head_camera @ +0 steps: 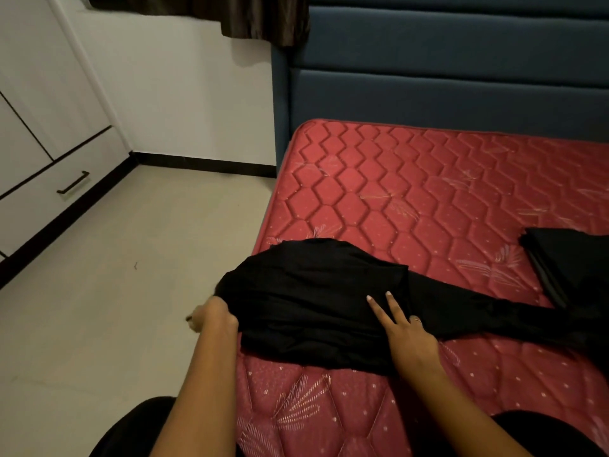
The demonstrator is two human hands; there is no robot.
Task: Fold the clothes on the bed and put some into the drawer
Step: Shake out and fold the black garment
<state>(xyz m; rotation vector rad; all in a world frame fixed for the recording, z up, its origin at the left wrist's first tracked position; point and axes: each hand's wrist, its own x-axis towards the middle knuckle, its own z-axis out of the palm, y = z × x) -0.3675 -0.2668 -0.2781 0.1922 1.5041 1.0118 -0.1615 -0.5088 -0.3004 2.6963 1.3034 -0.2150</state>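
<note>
While left fingers (204,317) clutch garment (306,291) edge, right fingers (379,311) lie flat atop.

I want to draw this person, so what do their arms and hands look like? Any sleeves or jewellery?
Both forearms are bare; no sleeves show. The right hand wears a thin, pale metal ring on one finger, and its nails look plain. No ring or watch shows on the left hand, whose fingers are partly hidden.
</note>
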